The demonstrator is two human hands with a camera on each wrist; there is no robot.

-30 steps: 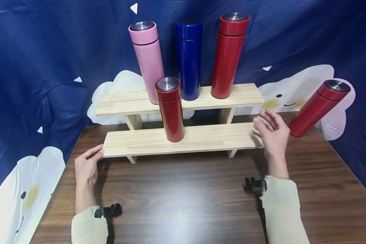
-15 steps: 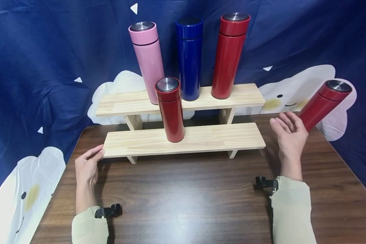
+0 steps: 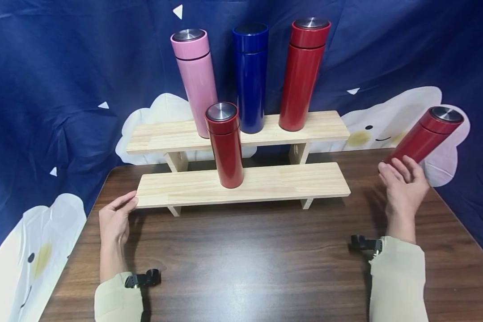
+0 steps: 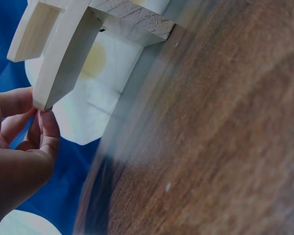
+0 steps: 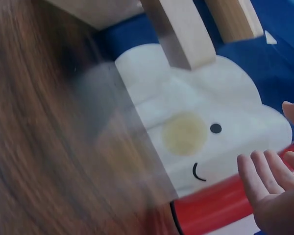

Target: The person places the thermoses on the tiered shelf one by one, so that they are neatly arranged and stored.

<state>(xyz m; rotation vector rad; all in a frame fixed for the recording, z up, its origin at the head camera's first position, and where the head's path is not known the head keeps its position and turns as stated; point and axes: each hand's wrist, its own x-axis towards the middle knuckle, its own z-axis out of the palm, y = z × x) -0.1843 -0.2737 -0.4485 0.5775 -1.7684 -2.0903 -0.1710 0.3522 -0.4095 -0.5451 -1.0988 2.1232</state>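
My left hand [image 3: 114, 221] pinches the left end of the lower board of a two-tier wooden shelf [image 3: 290, 181]; the left wrist view shows thumb and fingertips at the board's end [image 4: 63, 63]. Well to the right of the shelf, my right hand [image 3: 406, 192] is held with fingers loosely bent, in front of a red thermos flask [image 3: 430, 132] standing on the table. In the right wrist view that hand [image 5: 279, 200] has its fingers before the flask's side [image 5: 213, 203], nothing gripped; contact cannot be made out. Part of the flask's base is hidden by the hand.
Another red flask [image 3: 227, 156] stands on the lower board. Pink [image 3: 197, 85], blue [image 3: 250, 85] and red [image 3: 303, 80] flasks stand on the upper board [image 3: 157, 134]. Behind the brown table [image 3: 241, 259] hangs a blue cloth [image 3: 84, 58] with white clouds.
My right hand has moved from the lower board's right end rightward to in front of the right-hand red flask. My left hand has stayed at the board's left end.
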